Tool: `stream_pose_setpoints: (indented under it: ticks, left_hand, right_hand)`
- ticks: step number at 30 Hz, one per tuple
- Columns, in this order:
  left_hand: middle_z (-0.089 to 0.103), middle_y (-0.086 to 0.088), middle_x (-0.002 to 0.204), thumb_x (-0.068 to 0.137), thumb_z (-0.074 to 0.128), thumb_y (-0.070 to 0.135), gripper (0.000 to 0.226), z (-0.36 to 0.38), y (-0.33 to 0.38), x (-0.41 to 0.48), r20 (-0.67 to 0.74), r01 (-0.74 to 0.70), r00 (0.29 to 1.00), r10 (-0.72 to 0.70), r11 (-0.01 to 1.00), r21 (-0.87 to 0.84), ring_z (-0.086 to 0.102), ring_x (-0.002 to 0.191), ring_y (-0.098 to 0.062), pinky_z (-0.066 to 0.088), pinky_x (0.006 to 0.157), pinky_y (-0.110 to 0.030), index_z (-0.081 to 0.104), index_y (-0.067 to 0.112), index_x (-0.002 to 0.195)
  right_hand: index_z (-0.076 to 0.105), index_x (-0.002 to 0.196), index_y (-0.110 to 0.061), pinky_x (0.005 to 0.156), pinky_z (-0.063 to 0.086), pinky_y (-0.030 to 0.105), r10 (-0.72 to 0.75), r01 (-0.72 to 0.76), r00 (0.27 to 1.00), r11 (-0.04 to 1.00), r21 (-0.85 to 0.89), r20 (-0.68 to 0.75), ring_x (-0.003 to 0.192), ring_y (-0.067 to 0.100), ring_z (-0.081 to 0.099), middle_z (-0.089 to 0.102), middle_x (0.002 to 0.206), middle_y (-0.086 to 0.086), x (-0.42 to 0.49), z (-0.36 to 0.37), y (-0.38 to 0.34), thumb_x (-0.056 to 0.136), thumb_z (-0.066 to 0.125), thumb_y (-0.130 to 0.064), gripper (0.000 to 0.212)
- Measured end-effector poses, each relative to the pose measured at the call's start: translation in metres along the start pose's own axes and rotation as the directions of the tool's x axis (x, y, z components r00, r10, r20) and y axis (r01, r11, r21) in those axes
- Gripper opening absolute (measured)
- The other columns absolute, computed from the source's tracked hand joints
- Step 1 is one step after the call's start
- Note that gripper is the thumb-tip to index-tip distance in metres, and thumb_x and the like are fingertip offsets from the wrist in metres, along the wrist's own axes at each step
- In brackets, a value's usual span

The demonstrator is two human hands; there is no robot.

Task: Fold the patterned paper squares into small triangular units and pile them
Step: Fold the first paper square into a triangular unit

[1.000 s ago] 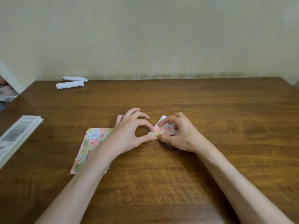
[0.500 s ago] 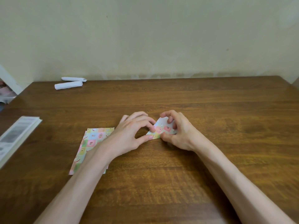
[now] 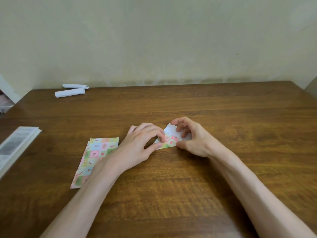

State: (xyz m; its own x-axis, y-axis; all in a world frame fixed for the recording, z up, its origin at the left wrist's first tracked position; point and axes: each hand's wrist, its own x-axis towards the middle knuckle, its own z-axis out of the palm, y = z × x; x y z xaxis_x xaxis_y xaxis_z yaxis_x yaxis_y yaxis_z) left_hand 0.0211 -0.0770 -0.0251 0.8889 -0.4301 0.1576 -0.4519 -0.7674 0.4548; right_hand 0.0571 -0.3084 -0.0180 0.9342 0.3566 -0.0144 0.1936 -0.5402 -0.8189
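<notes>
A small piece of patterned paper [image 3: 171, 140], partly folded with its white underside showing at the top, lies on the wooden table [image 3: 188, 186] between my hands. My left hand [image 3: 137, 148] pinches its left end with thumb and forefinger. My right hand [image 3: 193, 140] curls over its right end, thumb at the lower edge and fingertips on the white flap. A stack of flat patterned paper squares [image 3: 97, 153] lies to the left, partly under my left forearm.
Two white paper rolls [image 3: 72, 91] lie at the table's far left by the wall. A white book or booklet [image 3: 15, 146] sits at the left edge. The wall runs close behind the table's far edge.
Both hands stayed on the small paper. My right fingers shifted over the white flap, which now lies a little further folded toward the patterned part.
</notes>
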Motion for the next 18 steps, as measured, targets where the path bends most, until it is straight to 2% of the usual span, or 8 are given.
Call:
stream_pose_setpoints:
  ticks: [3,8,14,18]
  left_hand:
    - [0.053,0.031,0.131,0.103,0.059,0.039,0.012,0.000,0.001,0.000,0.004,-0.004,1.000,0.004,1.000,-0.002,0.033,0.137,0.008,0.029,0.110,-0.036,0.063,0.043,0.112]
    - [0.048,0.032,0.132,0.105,0.057,0.034,0.020,0.001,0.002,0.001,0.037,-0.011,0.999,0.011,1.000,0.005,0.028,0.137,0.008,0.027,0.107,-0.034,0.064,0.047,0.117]
    - [0.047,0.032,0.132,0.106,0.057,0.032,0.025,0.001,0.002,0.000,0.048,-0.003,0.999,0.003,1.000,0.000,0.028,0.138,0.008,0.026,0.108,-0.035,0.064,0.052,0.119]
    - [0.047,0.032,0.133,0.106,0.056,0.031,0.027,0.001,0.002,0.001,0.045,-0.008,0.999,0.008,1.000,0.009,0.027,0.139,0.007,0.027,0.111,-0.038,0.064,0.052,0.122]
  right_hand:
    - [0.055,0.128,-0.026,0.075,0.042,0.012,-0.006,0.006,1.000,1.000,-0.001,0.005,0.090,0.012,0.051,0.054,0.112,0.000,0.000,0.001,-0.001,0.081,0.074,0.002,0.058]
    - [0.057,0.131,-0.016,0.070,0.044,0.011,-0.013,0.009,0.999,0.994,0.105,0.033,0.083,0.010,0.050,0.053,0.110,0.002,0.001,-0.005,0.001,0.076,0.078,0.009,0.064]
    - [0.055,0.135,-0.013,0.068,0.045,0.011,0.020,-0.026,0.999,0.991,0.133,0.046,0.084,0.010,0.052,0.053,0.112,0.004,0.001,-0.010,0.003,0.074,0.063,0.023,0.071]
    - [0.056,0.134,-0.013,0.066,0.045,0.012,0.032,-0.037,0.999,0.992,0.119,0.038,0.081,0.009,0.051,0.052,0.110,0.003,0.003,-0.008,0.002,0.074,0.060,0.024,0.071]
